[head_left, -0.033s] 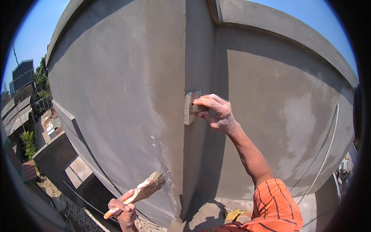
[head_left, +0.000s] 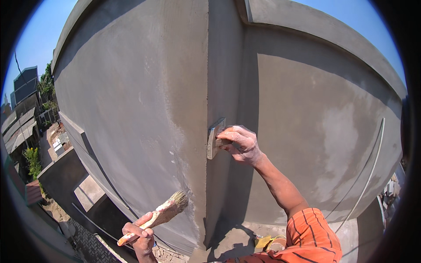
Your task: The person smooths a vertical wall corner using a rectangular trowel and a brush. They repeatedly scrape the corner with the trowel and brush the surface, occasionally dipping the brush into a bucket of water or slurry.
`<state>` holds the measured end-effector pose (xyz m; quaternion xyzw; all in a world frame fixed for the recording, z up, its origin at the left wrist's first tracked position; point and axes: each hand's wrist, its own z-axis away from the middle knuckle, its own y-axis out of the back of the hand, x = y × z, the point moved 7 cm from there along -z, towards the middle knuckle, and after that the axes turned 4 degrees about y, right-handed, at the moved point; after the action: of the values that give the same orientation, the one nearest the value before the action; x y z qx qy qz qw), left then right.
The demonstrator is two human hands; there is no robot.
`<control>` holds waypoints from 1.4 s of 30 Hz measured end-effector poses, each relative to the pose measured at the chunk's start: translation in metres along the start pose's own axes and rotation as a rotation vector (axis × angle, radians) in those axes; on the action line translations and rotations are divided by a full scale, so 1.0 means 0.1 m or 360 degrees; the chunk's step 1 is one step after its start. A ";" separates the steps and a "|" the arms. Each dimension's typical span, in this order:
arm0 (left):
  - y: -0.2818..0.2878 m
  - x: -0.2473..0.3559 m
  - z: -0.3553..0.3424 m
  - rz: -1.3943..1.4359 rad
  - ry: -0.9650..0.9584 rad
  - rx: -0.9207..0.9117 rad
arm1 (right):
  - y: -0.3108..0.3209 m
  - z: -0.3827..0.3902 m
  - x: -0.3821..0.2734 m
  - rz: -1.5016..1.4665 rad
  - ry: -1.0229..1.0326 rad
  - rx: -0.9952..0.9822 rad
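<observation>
The right grip [head_left: 243,145] pinches the float [head_left: 212,147] by its handle [head_left: 223,141], rightly: it looks light, stiff. Wall edge [head_left: 207,79] alongside. Left grip [head_left: 142,242] clasps a brush [head_left: 165,213].

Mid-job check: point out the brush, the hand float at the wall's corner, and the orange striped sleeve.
Brush [head_left: 162,213]: head view, on the wide part just behind the bristles.
Hand float [head_left: 212,143]: head view, on its flat plate.
Orange striped sleeve [head_left: 312,230]: head view, on its middle.

R arm [head_left: 280,182] up w/ fingers [head_left: 233,135] pinched, L fingers [head_left: 136,230] curled.
</observation>
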<state>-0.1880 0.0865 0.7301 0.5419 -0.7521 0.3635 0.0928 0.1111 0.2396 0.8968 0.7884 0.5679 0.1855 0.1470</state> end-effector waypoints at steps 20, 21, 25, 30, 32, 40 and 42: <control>-0.17 -0.04 -0.07 0.0071 -0.0004 -0.0207 | -0.60 0.96 -0.26 -0.0057 -0.0269 -0.0126; -0.28 0.00 -0.23 0.0097 0.0013 -0.0250 | -0.64 1.27 -0.20 -0.0203 -0.0530 -0.0171; -0.45 -0.17 -0.74 0.0334 0.0099 -0.0434 | -0.54 2.19 -0.15 -0.1056 -0.1408 0.0520; -0.63 -0.31 -1.14 0.0657 0.0115 -0.0481 | -0.84 3.27 -0.24 -0.2602 -0.1990 0.1759; -0.72 -0.33 -0.98 0.0791 0.0146 -0.0563 | -0.74 3.13 -0.37 -0.2635 -0.1980 0.1786; -0.70 -0.95 0.04 0.0858 0.0751 -0.0307 | -0.30 2.36 -0.58 -0.2630 -0.1741 0.1652; -0.67 -1.03 0.21 0.0885 0.0825 -0.0244 | -0.16 2.11 -0.52 -0.2266 -0.1694 0.1408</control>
<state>-0.0828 0.1401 0.6898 0.1989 -0.8470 0.4423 0.2179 0.1802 0.1910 0.6957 0.2278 0.7869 -0.5529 0.1525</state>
